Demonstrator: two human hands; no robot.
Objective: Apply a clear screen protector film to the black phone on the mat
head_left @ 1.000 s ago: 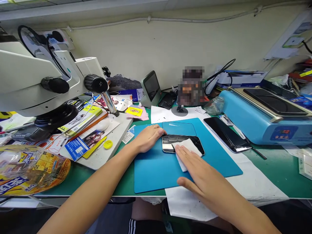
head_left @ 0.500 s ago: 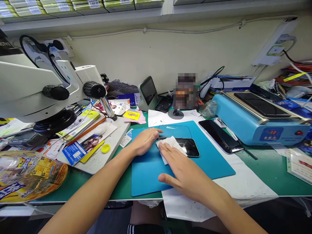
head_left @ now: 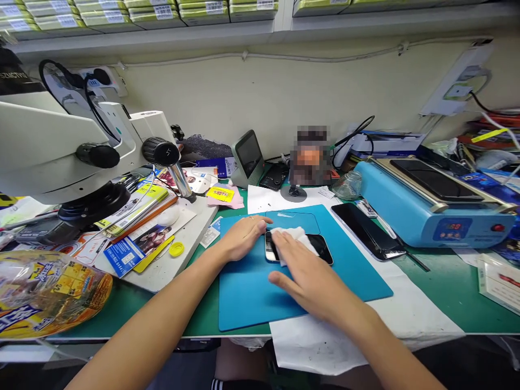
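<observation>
Head view. The phone point(head_left: 324, 250) lies flat on the blue mat point(head_left: 345, 290), glossy face upward, its long axis running left to right, roughly parallel to the bench's front edge. One short end faces the left hand point(head_left: 246, 237), the other points right; which end is the top cannot be determined. A folded white cloth point(head_left: 299, 235) covers part of its middle and far edge.

The right hand point(head_left: 311, 273) lies flat over the cloth, fingers extended and close together, thumb held apart. The left hand is at the phone's left end, index finger extended and the others loosely bent; whether the fingertips pinch anything cannot be determined. A thin dark-edged panel point(head_left: 298, 221) lies just beyond the phone, its long side likewise left to right.

Surface: the mat sits partly over white paper point(head_left: 410, 309) on a green bench point(head_left: 441, 281). To the right, a second phone point(head_left: 363, 227) lies obliquely near a blue machine point(head_left: 406, 208) with a lit display. A microscope point(head_left: 44, 151) occupies the left, above cluttered packaging.

Room: pale wall point(head_left: 252, 92) with a surface-run cable; shelf of labelled boxes point(head_left: 158, 12) above.
</observation>
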